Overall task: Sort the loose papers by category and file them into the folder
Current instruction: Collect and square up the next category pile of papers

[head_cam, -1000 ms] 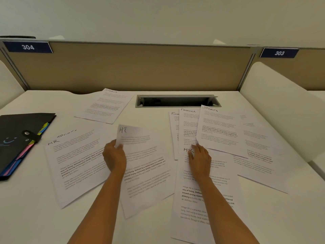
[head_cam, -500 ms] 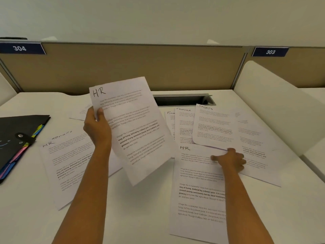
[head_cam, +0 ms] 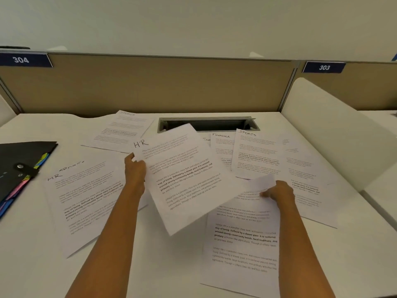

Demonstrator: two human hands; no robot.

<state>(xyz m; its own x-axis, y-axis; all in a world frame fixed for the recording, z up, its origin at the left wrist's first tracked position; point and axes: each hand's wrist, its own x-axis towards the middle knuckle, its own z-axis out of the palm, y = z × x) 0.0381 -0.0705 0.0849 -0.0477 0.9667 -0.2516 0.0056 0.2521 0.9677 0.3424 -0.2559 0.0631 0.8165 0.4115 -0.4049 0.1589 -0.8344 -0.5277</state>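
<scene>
Papers [head_cam: 305, 179]: none filed yet, by my reading; sorting looks hardly begun. Nearest, a printed sheet [head_cam: 245, 244] lies on the tabletop [head_cam: 32, 265]; my right grip [head_cam: 277, 193] pinches its far edge, which curls up off the surface; heading hidden. Just beyond, my left grip [head_cam: 135, 171] pinches the left edge of an HR sheet [head_cam: 184, 179], held tilted above the others. Left of it a second HR page [head_cam: 86, 196] lies flat. Folder [head_cam: 19, 164], black with coloured tabs, sits at the left edge, looks closed, well apart from both grips. Farther right: Finance sheets [head_cam: 221, 147] and a Sports sheet [head_cam: 255, 153], overlapping. Farthest, left of centre, a far Sports page [head_cam: 124, 130]. Left to do: stack by category, open folder, file.
</scene>
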